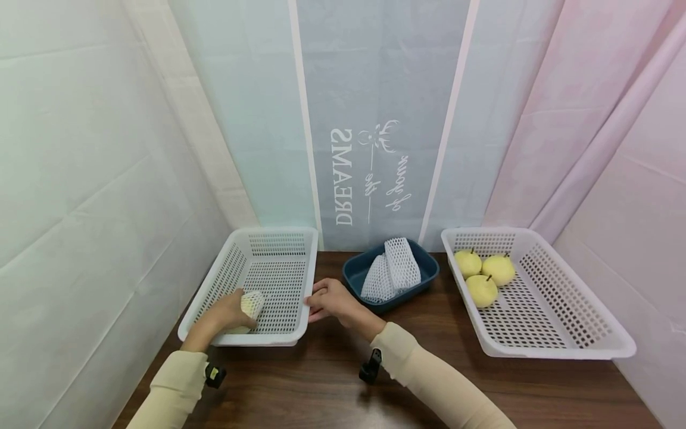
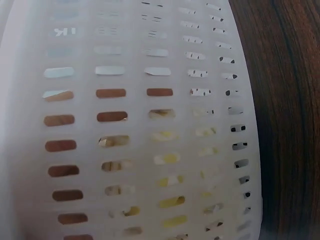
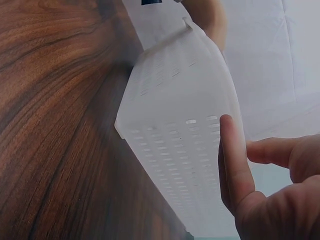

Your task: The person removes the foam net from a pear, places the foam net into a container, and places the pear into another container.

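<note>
A white slotted basket stands at the left of the table. Inside its near left corner my left hand holds a yellow pear wrapped in a white foam net, thumb and fingers around its sides. Through the slots of the basket wall, the left wrist view shows bits of that hand and of the yellow fruit. My right hand pinches the basket's right rim. In the right wrist view its fingers lie along the outer wall, with the thumb over the rim.
Between the baskets, a dark blue tray contains white foam nets. A second white basket at the right has three yellow pears at its left side. Curtains hang directly behind the dark wooden table.
</note>
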A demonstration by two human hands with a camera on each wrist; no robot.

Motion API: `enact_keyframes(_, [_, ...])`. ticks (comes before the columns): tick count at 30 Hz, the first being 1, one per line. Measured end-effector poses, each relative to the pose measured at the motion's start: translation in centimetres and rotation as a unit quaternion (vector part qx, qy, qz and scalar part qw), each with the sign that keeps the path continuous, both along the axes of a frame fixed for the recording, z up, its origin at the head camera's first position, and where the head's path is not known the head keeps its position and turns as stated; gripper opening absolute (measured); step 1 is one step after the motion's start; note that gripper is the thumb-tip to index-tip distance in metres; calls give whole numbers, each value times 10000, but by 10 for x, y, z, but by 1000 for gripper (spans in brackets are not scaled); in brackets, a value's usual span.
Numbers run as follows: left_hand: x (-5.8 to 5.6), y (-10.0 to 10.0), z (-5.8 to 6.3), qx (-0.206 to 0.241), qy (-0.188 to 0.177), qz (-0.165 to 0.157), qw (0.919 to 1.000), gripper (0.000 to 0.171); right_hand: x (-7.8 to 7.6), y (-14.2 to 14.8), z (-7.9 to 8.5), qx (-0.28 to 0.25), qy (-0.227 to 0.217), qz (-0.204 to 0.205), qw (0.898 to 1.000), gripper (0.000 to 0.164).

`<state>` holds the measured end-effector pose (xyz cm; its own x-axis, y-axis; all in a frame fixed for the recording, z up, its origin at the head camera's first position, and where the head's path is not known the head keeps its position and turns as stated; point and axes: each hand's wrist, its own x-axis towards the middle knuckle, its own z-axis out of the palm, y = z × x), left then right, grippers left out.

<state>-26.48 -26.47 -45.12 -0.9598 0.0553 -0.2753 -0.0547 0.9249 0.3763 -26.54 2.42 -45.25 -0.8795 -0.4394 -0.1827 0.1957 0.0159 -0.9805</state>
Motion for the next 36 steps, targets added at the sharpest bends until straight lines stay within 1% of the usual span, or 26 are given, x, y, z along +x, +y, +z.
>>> enact_keyframes(3, [0, 0, -2, 15, 31, -18, 10000, 108, 0, 0, 0, -48, -100, 42, 9999, 40])
enact_keyframes(10, [0, 1, -4, 17, 80, -56, 10000, 106, 2, 0, 0, -76, -168, 16, 9998, 39])
enact_keyframes(15, [-1, 1, -4, 60, 70, -28, 10000, 104, 3, -1, 1, -109, -172, 40, 9998, 39])
enact_keyframes(24, [-3, 4, -4, 86, 58, 62, 9999, 105, 2, 0, -1, -90, -205, 38, 9997, 39])
enact_keyframes(28, [-4, 5, -3, 47, 137, 22, 9999, 103, 2, 0, -1, -94, -164, 49, 9998, 39])
enact_keyframes(33, [-4, 8, -2, 214, 260, 40, 9994, 96, 4, 0, -1, -103, -160, 54, 9998, 40])
enact_keyframes(36, [-4, 10, -1, 289, 338, 76, 9990, 97, 4, 1, -1, -105, -175, 52, 9998, 40])
